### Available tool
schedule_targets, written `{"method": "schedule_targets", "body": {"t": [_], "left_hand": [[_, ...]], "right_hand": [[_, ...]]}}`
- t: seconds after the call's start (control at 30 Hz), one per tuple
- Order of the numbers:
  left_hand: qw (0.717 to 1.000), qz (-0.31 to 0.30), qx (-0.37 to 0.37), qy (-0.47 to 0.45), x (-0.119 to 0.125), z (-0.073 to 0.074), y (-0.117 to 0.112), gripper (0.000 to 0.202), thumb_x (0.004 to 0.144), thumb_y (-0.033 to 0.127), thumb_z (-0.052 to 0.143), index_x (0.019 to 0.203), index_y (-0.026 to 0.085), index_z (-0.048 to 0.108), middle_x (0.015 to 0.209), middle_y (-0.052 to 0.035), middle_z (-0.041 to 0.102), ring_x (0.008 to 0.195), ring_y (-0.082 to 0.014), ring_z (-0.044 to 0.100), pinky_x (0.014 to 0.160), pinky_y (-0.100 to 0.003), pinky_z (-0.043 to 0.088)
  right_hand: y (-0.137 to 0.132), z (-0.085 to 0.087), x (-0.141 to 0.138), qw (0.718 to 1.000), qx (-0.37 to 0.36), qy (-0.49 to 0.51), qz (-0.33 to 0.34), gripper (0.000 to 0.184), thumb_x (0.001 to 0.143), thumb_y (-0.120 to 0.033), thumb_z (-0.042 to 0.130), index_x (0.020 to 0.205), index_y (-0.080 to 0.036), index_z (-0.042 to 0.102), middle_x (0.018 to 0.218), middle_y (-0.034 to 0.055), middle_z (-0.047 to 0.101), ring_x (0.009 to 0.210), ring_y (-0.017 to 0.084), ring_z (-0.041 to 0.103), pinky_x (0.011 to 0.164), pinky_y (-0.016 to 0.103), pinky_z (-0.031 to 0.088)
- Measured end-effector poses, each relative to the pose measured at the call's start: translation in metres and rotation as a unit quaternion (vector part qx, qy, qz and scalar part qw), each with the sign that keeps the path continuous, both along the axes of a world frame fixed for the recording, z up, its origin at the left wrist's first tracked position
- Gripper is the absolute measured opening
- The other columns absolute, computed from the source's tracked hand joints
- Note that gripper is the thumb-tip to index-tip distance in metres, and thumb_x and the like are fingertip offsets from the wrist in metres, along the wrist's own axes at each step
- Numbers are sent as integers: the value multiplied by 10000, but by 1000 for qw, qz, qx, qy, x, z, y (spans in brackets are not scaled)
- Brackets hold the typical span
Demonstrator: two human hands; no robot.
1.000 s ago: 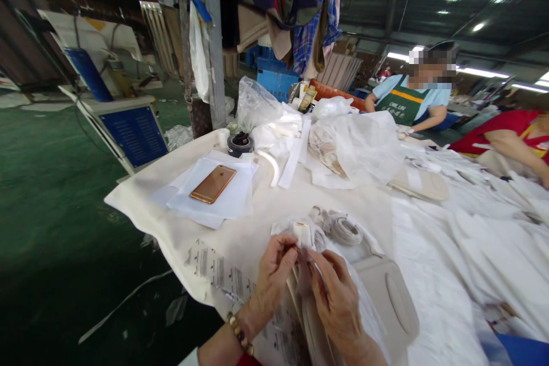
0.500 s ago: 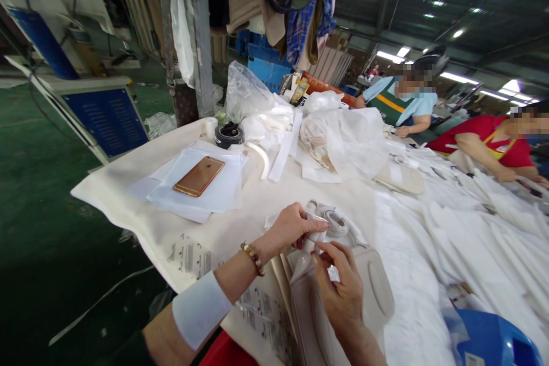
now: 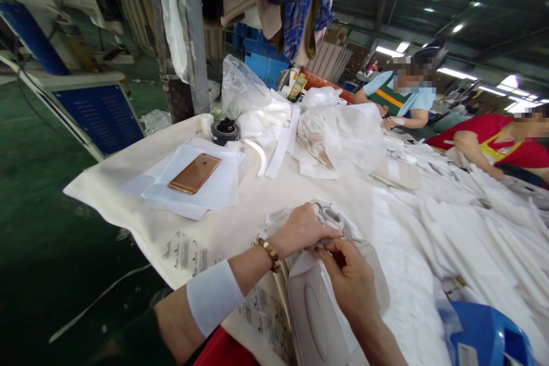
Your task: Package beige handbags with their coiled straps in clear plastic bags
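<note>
Beige padded bags lie in front of me, each with an oval outline stitched on its face. At their top end, a thin white wrapping is pinched between my hands. My left hand, with a bead bracelet at the wrist, is closed on it from above. My right hand meets it from the right, thumb and forefinger pressed together on the wrapping's edge. What lies under the fingertips is hidden. Just beyond the hands sits a coiled pale strap.
A gold phone rests on white sheets at left. Behind are a black tape roll and plastic bags. White pieces cover the right side, with a blue container nearby. Two co-workers stand across the table.
Both hands have come together and shifted slightly right; the left now covers the white bundle that showed before. More of the front bag's oval face shows. The view has turned slightly.
</note>
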State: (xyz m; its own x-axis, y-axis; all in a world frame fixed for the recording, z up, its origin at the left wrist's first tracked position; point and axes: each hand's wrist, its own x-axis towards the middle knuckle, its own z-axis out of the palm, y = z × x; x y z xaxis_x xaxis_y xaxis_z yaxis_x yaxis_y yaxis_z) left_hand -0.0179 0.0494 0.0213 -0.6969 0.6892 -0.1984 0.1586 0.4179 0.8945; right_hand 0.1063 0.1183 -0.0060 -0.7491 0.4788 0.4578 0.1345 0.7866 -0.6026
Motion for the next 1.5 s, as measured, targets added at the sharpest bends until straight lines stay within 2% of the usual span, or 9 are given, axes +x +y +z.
{"method": "schedule_targets", "body": {"t": [0.1, 0.2, 0.4, 0.77, 0.87, 1.03, 1.23, 1.4, 1.5], "left_hand": [[996, 44, -16, 76, 4, -13, 9, 422, 549, 467, 770, 763, 147, 596, 573, -30, 602, 572, -209, 585, 474, -254, 356], [993, 43, -22, 106, 8, -22, 15, 471, 569, 476, 747, 859, 137, 598, 730, -84, 654, 683, -249, 613, 527, -272, 384], [994, 17, -30, 108, 11, -21, 16, 466, 643, 453, 688, 945, 115, 581, 831, -123, 664, 752, -269, 620, 572, -284, 392], [997, 36, -20, 67, -2, -25, 14, 287, 612, 353, 726, 744, 177, 541, 651, 10, 572, 661, -181, 559, 548, -247, 353], [998, 45, -4, 47, -2, -24, 10, 324, 625, 425, 717, 724, 186, 522, 604, 27, 552, 609, -158, 540, 511, -232, 342], [998, 60, 7, 23, 2, -25, 5, 509, 502, 570, 754, 739, 191, 512, 552, 40, 531, 536, -142, 507, 451, -230, 315], [998, 62, 8, -1, 4, -25, -3, 472, 509, 583, 729, 609, 195, 480, 484, 54, 475, 476, -122, 469, 413, -224, 290], [998, 55, -3, -9, 2, -24, -5, 479, 501, 546, 744, 692, 181, 499, 561, 33, 525, 527, -135, 500, 411, -219, 316], [998, 48, -29, -4, 2, -19, -4, 435, 517, 479, 743, 717, 165, 518, 607, 18, 544, 569, -142, 515, 437, -219, 339]], "right_hand": [[-2, 0, 0, 997, -48, -20, -48, 292, 743, -455, 540, 590, -207, 558, 541, 15, 590, 479, 152, 524, 480, 271, 417], [-6, 0, -1, 991, -103, -28, -82, 284, 713, -458, 533, 599, -202, 575, 517, 21, 604, 464, 166, 533, 473, 278, 408], [-8, 2, -5, 976, -193, -61, -81, 225, 655, -392, 536, 598, -183, 596, 483, 16, 584, 447, 165, 520, 456, 274, 402], [-27, -9, -20, 986, -136, 36, -86, 132, 678, -301, 493, 637, -195, 561, 532, -6, 591, 475, 137, 508, 494, 252, 421], [-26, -11, -20, 985, -144, 50, -81, 136, 691, -324, 518, 672, -194, 556, 566, -2, 598, 489, 139, 527, 506, 255, 440], [-24, -13, -12, 979, -168, 29, -113, 185, 670, -374, 582, 683, -194, 543, 588, 1, 585, 524, 159, 548, 542, 282, 447], [-37, -22, -9, 950, -281, 42, -126, 268, 686, -452, 580, 706, -185, 578, 615, 22, 609, 561, 176, 559, 583, 303, 457], [-44, -26, -16, 947, -264, 80, -164, 302, 686, -475, 576, 727, -176, 581, 651, 42, 619, 591, 184, 569, 602, 307, 454], [-42, -26, -20, 954, -224, 81, -180, 301, 675, -491, 571, 635, -196, 527, 567, 10, 565, 526, 165, 522, 550, 286, 414]]}}
